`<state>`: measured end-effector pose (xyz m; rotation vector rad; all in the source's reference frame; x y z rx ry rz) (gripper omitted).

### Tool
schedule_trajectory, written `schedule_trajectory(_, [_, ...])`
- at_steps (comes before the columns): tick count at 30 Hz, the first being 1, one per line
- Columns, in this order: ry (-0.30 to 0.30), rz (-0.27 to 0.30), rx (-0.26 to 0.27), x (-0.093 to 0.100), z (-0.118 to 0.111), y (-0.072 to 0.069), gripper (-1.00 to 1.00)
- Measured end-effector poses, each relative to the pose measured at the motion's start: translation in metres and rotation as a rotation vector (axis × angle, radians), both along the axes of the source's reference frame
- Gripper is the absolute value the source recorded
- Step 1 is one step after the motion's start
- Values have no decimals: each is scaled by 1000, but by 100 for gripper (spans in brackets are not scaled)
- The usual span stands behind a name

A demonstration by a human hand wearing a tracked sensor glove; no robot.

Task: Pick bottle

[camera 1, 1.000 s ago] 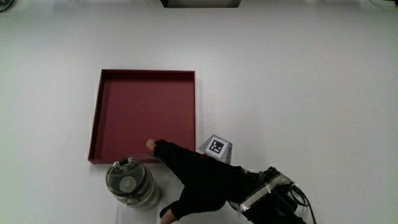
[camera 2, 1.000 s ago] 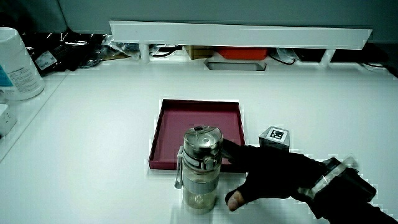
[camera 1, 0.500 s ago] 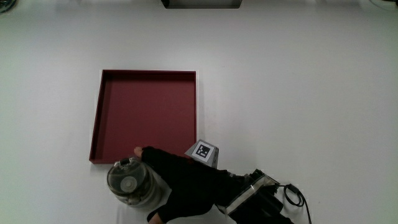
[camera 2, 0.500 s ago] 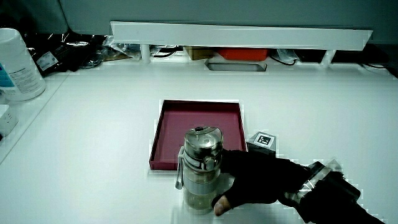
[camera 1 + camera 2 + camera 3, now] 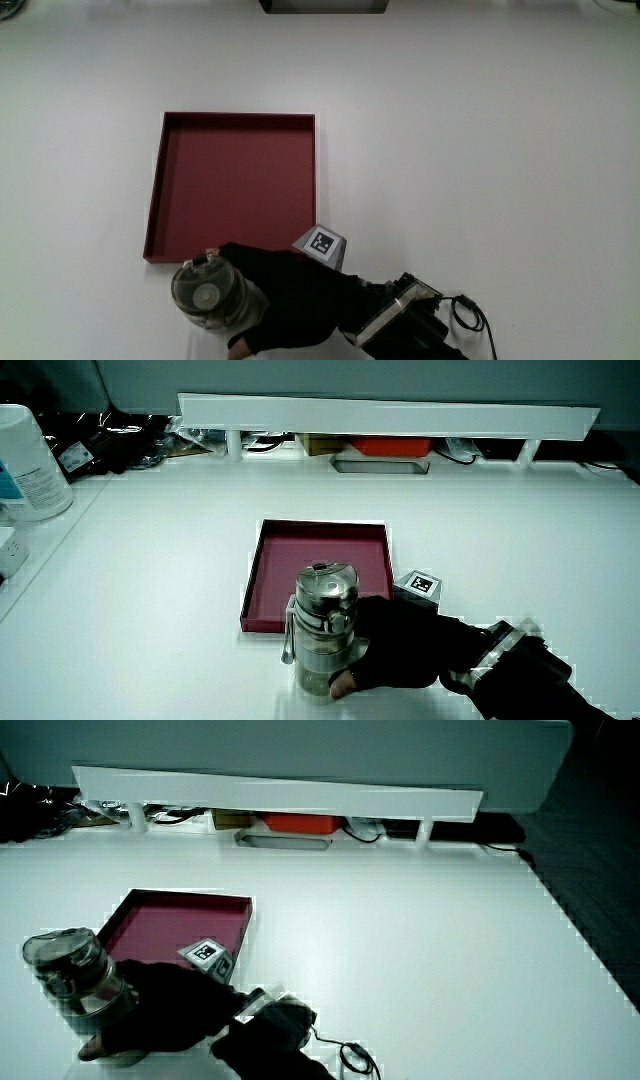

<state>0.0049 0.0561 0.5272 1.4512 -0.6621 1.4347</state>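
Main view: upright bottle [image 5: 208,295] on table [image 5: 480,150], just nearer than red tray [image 5: 235,185], tray holding nothing; hand [image 5: 290,305] wrapped around bottle's side, partly cut off. In both side views: fingers [image 5: 345,682] clamped on bottle, thumb tip showing; contents unclear.

We count one bottle [image 5: 209,296] on the table [image 5: 480,150], one dark red tray [image 5: 232,183], and one gloved hand [image 5: 290,305] with one patterned cube [image 5: 320,243] on it. In a side view there's also one white container [image 5: 28,465] by the table's edge.
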Motion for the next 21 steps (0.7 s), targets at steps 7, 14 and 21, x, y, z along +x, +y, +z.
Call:
schedule_trajectory(7, [-13, 77, 10, -1, 0, 1, 71])
schedule_trajectory(14, [-7, 109, 60, 0, -1, 2, 100])
schedule_trajectory(21, [-49, 131, 62, 2, -3, 3, 100])
